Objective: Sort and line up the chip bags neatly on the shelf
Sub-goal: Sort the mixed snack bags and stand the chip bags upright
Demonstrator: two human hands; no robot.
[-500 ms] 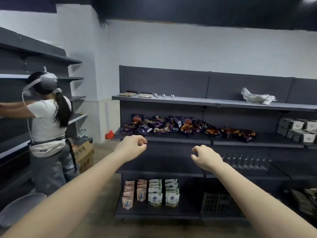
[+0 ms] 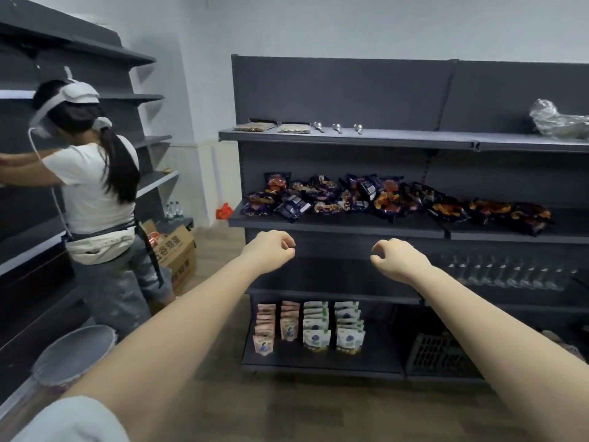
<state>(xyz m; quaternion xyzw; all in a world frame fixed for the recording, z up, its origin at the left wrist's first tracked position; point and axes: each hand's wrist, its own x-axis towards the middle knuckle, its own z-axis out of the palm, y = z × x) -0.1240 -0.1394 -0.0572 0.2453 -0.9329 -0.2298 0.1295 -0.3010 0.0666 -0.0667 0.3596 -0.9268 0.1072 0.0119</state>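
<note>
A jumbled pile of dark blue and purple chip bags point(image 2: 334, 196) lies on the middle shelf point(image 2: 334, 224) of the grey shelving. More bags with orange print point(image 2: 497, 210) trail off to the right. Both my arms stretch forward below that shelf. My left hand point(image 2: 269, 250) is curled into a loose fist and holds nothing. My right hand point(image 2: 398, 261) also has its fingers curled and is empty. Neither hand touches the bags or the shelf.
Another person point(image 2: 92, 193) works at the left shelving, with a cardboard box point(image 2: 173, 250) behind them and a grey basin point(image 2: 73, 354) nearby. Rows of pouches point(image 2: 309, 327) and a crate point(image 2: 443, 355) fill the bottom shelf. Bottles point(image 2: 503, 272) stand lower right; crumpled plastic point(image 2: 557, 122) lies on top.
The shelving looks larger and nearer than before. Both hands have risen slightly toward the middle shelf and stay curled and empty.
</note>
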